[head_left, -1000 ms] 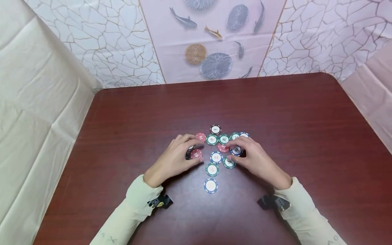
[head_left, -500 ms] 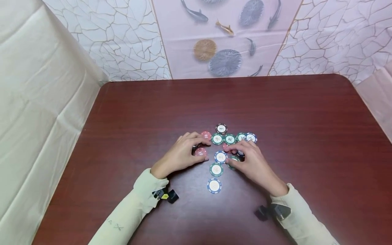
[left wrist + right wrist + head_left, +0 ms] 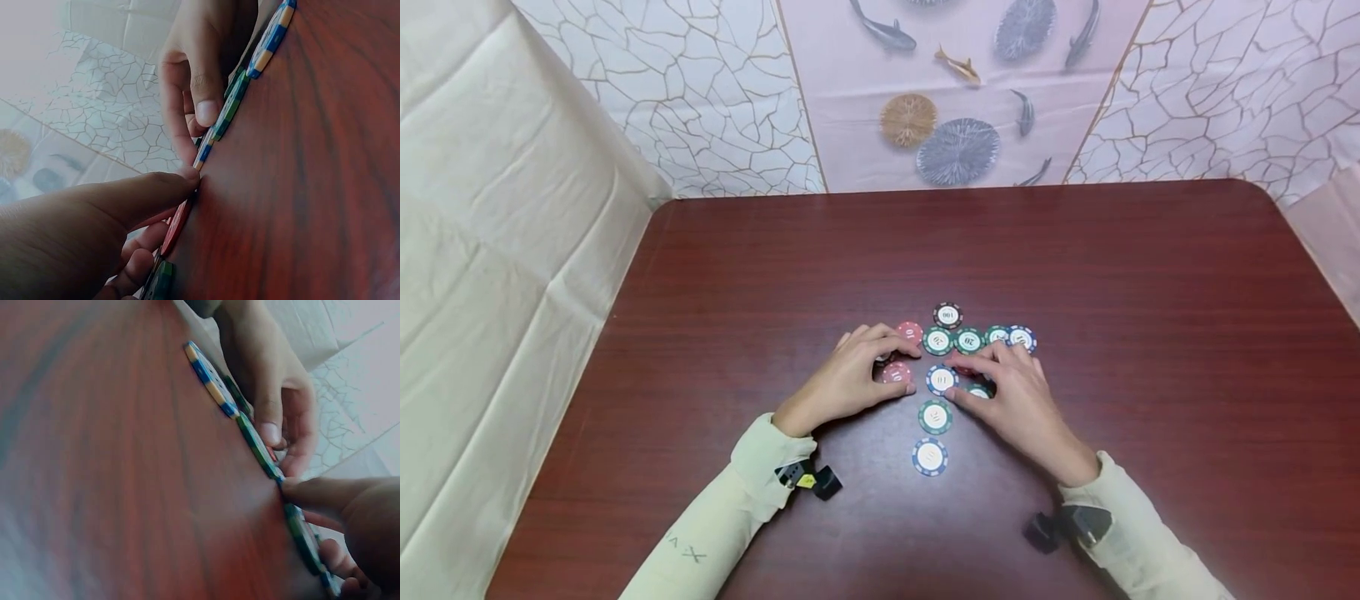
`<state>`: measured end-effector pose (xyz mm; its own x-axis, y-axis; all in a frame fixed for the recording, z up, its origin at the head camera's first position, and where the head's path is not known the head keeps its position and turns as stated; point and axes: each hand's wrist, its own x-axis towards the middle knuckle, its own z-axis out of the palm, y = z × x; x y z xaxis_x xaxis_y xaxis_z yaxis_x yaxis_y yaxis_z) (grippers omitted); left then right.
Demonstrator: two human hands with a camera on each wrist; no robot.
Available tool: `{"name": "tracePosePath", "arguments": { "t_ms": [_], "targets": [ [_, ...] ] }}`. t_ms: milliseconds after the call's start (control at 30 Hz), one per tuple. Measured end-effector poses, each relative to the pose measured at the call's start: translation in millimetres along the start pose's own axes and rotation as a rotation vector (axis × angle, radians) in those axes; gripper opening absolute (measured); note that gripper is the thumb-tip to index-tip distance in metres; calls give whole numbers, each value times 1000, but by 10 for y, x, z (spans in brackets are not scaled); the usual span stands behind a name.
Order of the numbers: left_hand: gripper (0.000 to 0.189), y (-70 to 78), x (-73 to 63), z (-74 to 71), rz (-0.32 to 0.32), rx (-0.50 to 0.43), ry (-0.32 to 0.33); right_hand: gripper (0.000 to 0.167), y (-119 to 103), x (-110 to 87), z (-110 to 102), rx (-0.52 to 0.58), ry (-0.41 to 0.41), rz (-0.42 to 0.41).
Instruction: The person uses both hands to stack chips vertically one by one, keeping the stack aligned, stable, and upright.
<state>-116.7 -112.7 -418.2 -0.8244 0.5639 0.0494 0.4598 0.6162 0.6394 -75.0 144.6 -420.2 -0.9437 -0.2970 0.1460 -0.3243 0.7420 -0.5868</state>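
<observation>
Several poker chips lie flat on the table in a loose cluster. My left hand (image 3: 842, 385) curves loosely around the cluster's left side, thumb tip at the near edge of a red chip (image 3: 896, 374) marked 10 and index finger by another red chip (image 3: 909, 333). On the other side, my right hand (image 3: 1024, 408) bends over the chips, with its thumb tip at the right edge of a blue-and-white chip (image 3: 942, 380). A gap shows between thumb and index finger on each hand. Under the right fingers, a green chip (image 3: 979, 392) and a red one are partly hidden.
A black chip (image 3: 947, 315) lies farthest back, with green chips (image 3: 937, 341) in a row before it. Nearer me are a green chip (image 3: 935, 417) and a blue one (image 3: 930, 457). Patterned cloth (image 3: 730, 100) stands behind the dark red-brown table (image 3: 775, 267).
My right hand has moved left, bringing its thumb to the blue-and-white chip. My left hand stays around the red chip. The head view has shifted, so the whole scene sits farther right.
</observation>
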Motion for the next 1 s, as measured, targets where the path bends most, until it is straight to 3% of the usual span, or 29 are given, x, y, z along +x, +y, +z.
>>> {"name": "tracePosePath", "arguments": {
  "t_ms": [300, 467, 733, 1000],
  "targets": [
    [41, 47, 53, -9, 16, 4, -9, 39, 57, 43, -19, -19, 12, 6],
    [45, 55, 35, -94, 35, 10, -37, 39, 86, 62, 3, -2, 2, -8],
    [50, -7, -7, -320, 32, 63, -146, 38, 105, 39, 68, 10, 37, -58],
    [43, -67, 15, -318, 46, 88, -201, 37, 137, 23, 34, 15, 48, -69]
  ]
}}
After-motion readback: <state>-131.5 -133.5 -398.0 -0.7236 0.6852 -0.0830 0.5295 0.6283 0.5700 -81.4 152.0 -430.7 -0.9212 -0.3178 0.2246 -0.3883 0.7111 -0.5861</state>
